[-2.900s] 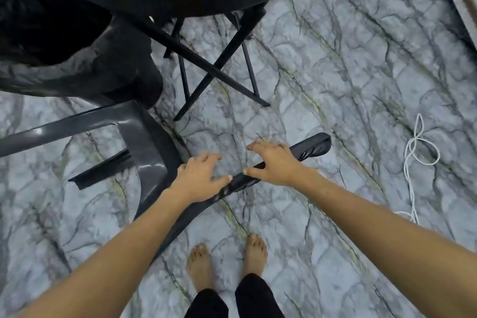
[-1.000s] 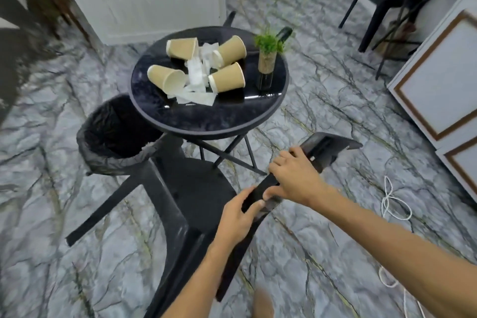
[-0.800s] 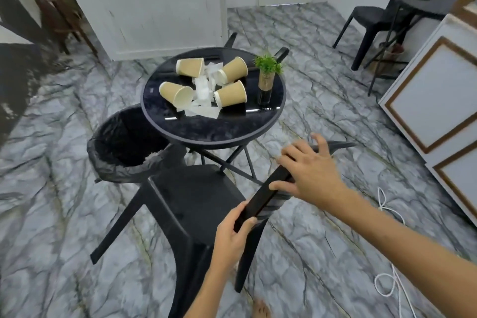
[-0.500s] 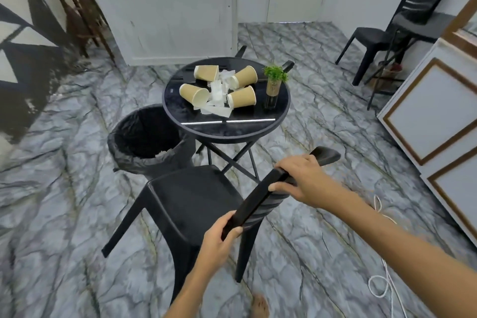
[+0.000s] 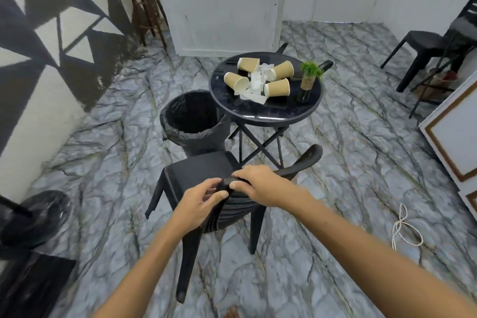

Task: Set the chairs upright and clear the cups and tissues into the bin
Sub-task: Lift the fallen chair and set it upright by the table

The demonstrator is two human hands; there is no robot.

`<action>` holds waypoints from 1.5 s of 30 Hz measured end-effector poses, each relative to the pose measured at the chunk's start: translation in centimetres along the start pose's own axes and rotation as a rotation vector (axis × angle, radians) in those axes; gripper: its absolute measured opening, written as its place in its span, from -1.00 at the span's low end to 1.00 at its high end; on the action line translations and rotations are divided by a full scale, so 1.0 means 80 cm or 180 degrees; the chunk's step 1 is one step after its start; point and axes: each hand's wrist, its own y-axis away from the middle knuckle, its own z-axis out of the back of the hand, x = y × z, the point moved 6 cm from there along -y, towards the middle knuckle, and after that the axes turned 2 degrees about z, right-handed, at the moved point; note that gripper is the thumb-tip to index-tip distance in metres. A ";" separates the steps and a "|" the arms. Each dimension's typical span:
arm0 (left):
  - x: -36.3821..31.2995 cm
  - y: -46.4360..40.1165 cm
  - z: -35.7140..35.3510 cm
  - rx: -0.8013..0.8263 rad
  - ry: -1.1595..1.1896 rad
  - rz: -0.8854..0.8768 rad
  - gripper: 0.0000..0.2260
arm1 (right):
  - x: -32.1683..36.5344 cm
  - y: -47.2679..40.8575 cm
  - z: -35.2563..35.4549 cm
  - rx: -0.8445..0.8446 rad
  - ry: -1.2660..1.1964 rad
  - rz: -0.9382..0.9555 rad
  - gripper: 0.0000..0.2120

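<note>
A black plastic chair (image 5: 204, 173) stands on its legs in front of me, its seat facing the round black table (image 5: 273, 108). My left hand (image 5: 198, 204) and my right hand (image 5: 260, 183) both grip the top rail of its backrest. On the table lie several tipped paper cups (image 5: 277, 87) around crumpled white tissues (image 5: 255, 82). A black-lined bin (image 5: 193, 121) stands on the floor at the table's left. Behind the table, parts of another black chair (image 5: 325, 64) stick up at a tilt.
A small potted plant (image 5: 309, 77) stands on the table's right side. Another black chair (image 5: 423, 51) is at the far right by a white cabinet (image 5: 454, 142). A wooden stool (image 5: 144, 8) is at the back left, a white cord (image 5: 405, 227) on the floor right, and a black fan base (image 5: 33, 217) left.
The chair went from lying on the floor to standing on its legs, raised by both hands on the backrest. My view rose and pulled back from the table.
</note>
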 end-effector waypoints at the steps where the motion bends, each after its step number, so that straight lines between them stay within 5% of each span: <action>1: 0.003 0.010 0.008 -0.0069 -0.0045 0.0011 -0.81 | 0.004 0.001 -0.006 -0.0019 0.0021 0.0085 -0.62; 5: 0.008 0.052 0.033 -0.0334 -0.0255 0.0061 -0.84 | -0.005 0.020 -0.019 -0.0301 0.0369 0.0191 -0.44; 9: 0.029 0.102 0.048 -0.0692 -0.0354 0.0277 -0.85 | 0.017 0.031 -0.034 -0.0437 0.0179 0.0209 -0.54; 19: 0.080 0.201 0.101 -0.0543 -0.0826 0.0872 -0.78 | 0.138 -0.022 -0.126 0.0543 0.0047 0.0473 -0.50; 24: 0.122 0.250 0.131 -0.0728 -0.0928 0.1198 -0.74 | 0.102 -0.022 -0.129 -0.0012 0.0030 0.0855 -0.41; 29: 0.127 0.239 0.128 -0.0834 -0.0898 0.1137 -0.65 | 0.063 -0.034 -0.105 0.0644 -0.0125 0.0703 -0.55; 31: 0.126 0.236 0.128 -0.0878 -0.0871 0.1150 -0.65 | 0.035 -0.038 -0.089 0.0817 -0.0138 0.0510 -0.45; 34: 0.128 0.233 0.127 -0.0950 -0.0782 0.1185 -0.63 | 0.001 -0.041 -0.073 0.0802 -0.0151 0.0406 -0.27; 41: 0.141 0.225 0.126 -0.0939 -0.0802 0.1135 -0.38 | -0.022 -0.053 -0.074 0.0597 0.0070 0.0698 -0.33; 45: 0.135 0.224 0.132 -0.1229 -0.0686 0.1063 -0.44 | -0.027 -0.052 -0.084 0.0381 0.0106 0.0709 -0.32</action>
